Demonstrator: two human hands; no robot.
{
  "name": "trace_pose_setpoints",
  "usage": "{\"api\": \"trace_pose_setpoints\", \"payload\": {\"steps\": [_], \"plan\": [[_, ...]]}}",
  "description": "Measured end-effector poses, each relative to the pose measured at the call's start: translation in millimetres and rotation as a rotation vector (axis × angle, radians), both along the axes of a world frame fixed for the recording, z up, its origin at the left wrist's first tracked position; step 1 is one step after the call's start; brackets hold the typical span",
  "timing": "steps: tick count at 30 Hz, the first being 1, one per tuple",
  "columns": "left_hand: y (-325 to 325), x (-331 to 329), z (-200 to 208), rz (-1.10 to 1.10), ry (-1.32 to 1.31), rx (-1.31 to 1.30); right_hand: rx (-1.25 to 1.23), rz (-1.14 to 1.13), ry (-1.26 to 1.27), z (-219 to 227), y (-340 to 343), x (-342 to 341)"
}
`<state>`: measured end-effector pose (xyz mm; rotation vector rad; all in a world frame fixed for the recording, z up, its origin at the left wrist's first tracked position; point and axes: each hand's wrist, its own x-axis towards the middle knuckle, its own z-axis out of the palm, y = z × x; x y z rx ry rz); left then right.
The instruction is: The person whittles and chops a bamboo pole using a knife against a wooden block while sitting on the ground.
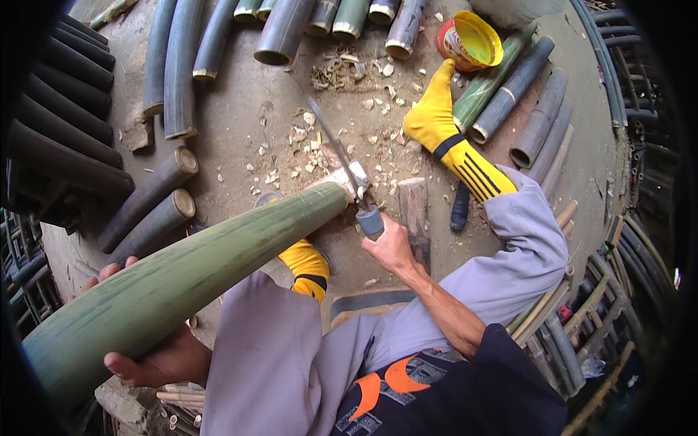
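A thick green bamboo pole [211, 269] slants across the lower left, its far end near the middle of the floor. My left hand [163, 360] cradles it from below, the thumb on the near side and fingertips showing past the far side. My right hand [392, 247] is closed round the handle of a machete [333, 134], just behind a blue-grey collar. The long blade lies across the pole's pale far end; whether it cuts into it I cannot tell. Wood chips [309, 142] are strewn round that end.
Cut bamboo pieces [182, 69] lie along the back, left and right. A yellow tub [472, 43] stands at the back right, near my yellow-socked foot [443, 123]. A dark handle [459, 207] and a wooden block [414, 211] lie right of the machete.
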<state>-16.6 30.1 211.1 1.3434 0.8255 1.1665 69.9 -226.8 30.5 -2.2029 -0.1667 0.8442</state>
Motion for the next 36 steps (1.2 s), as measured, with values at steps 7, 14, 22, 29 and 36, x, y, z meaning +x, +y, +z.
{"api": "trace_pose_setpoints", "payload": {"steps": [7, 14, 22, 29, 36], "plan": [[6, -8, -7, -0.041, -0.011, -0.005, 0.294, -0.01, -0.129, 1, 4, 2], [0, -4, -4, -0.099, -0.019, 0.036, 0.123, -0.05, 0.007, 4, 5, 2], [-4, 2, -6, -0.019, -0.015, 0.05, -0.083, 0.058, -0.02, -7, 1, 7], [2, -9, -7, -0.006, 0.01, -0.045, 0.564, -0.082, -0.434, 0, 9, 2], [-4, -4, -7, 0.042, 0.074, 0.008, 0.046, 0.004, -0.065, -1, 11, 1]]}}
